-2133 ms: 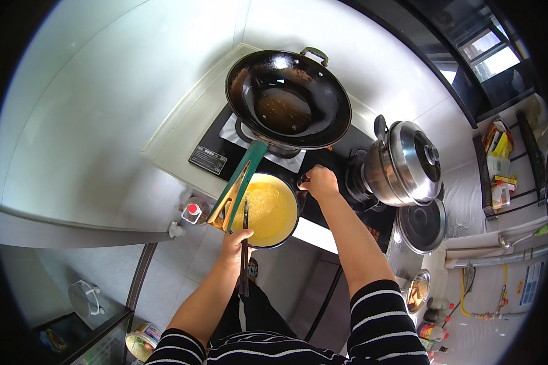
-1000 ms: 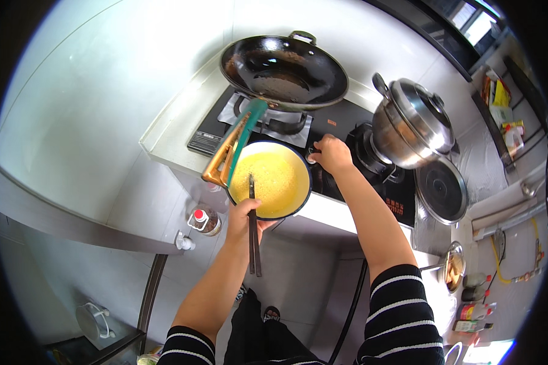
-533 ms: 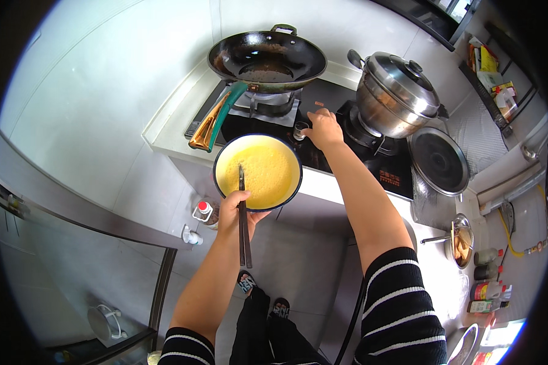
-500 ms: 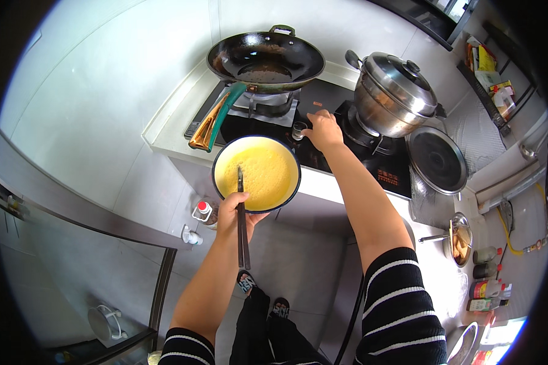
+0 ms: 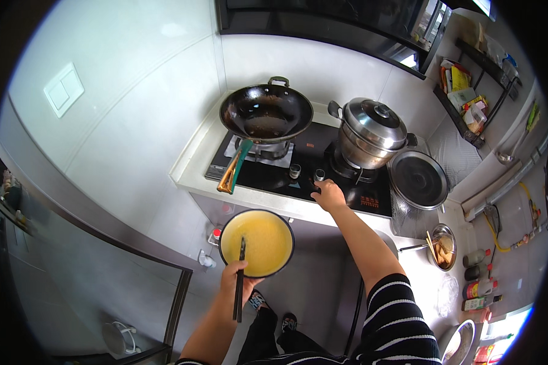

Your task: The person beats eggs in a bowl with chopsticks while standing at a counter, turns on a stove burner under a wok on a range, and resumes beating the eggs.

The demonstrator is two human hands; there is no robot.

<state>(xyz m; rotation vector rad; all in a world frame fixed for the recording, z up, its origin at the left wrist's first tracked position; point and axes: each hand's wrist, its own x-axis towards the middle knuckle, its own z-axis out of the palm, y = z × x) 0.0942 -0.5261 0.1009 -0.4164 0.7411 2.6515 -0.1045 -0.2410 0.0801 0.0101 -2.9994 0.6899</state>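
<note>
My left hand (image 5: 236, 278) grips a white enamel bowl (image 5: 290, 258) with a dark rim, full of frothy yellow beaten egg (image 5: 268, 240). Its thumb presses dark chopsticks (image 5: 239, 292) against the side; their tips dip into the egg. Over the stove's front edge, my right hand (image 5: 330, 196) has its thumb and index finger apart, close to the right stove knob (image 5: 319, 174). Whether a fingertip touches that knob is hard to tell. The left stove knob (image 5: 295, 171) stands free of the hand. A black wok (image 5: 265, 112) with a green-and-gold handle sits on the left burner.
A lidded steel steamer pot (image 5: 371, 137) occupies the right burner of the black glass cooktop (image 5: 268, 177). Beside it lies a round dark lid (image 5: 419, 179). Farther right are a steel pan (image 5: 442, 248) with food and several bottles (image 5: 481, 286). A range hood (image 5: 323, 27) hangs above.
My right hand has moved from beside the left stove knob to the right one. The view has tilted up, showing more of the hood and wall. The bowl stays in my left hand.
</note>
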